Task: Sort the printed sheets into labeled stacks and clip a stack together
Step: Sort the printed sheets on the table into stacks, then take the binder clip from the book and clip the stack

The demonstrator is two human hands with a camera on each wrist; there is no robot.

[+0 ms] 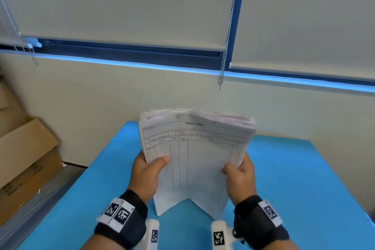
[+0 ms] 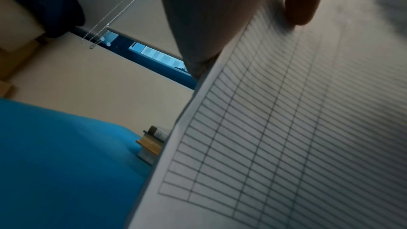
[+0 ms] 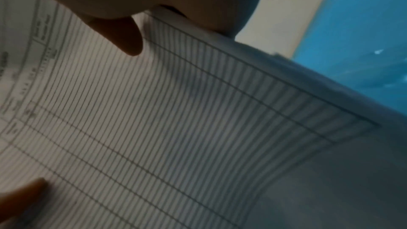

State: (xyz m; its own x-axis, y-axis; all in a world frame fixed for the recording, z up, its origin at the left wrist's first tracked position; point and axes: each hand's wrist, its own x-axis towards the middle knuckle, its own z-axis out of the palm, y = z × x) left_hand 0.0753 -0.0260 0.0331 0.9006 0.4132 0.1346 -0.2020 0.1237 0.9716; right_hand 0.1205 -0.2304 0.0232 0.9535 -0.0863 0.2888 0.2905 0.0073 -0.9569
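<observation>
Your left hand [image 1: 145,172] and right hand [image 1: 240,176] each grip a side of the upright stack of sheets [image 1: 194,158], frame centre, long axis vertical, above the blue table [image 1: 294,178].

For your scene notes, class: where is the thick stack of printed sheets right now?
In the head view the stack of printed sheets is central, above the blue table, gripped by the left hand and right hand at its side edges.

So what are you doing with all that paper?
A person is holding a thick stack of printed sheets upright over the blue table. The left hand grips its left edge and the right hand its right edge, thumbs on the front page, a ruled form. No sorted piles or clip are in sight yet.
</observation>
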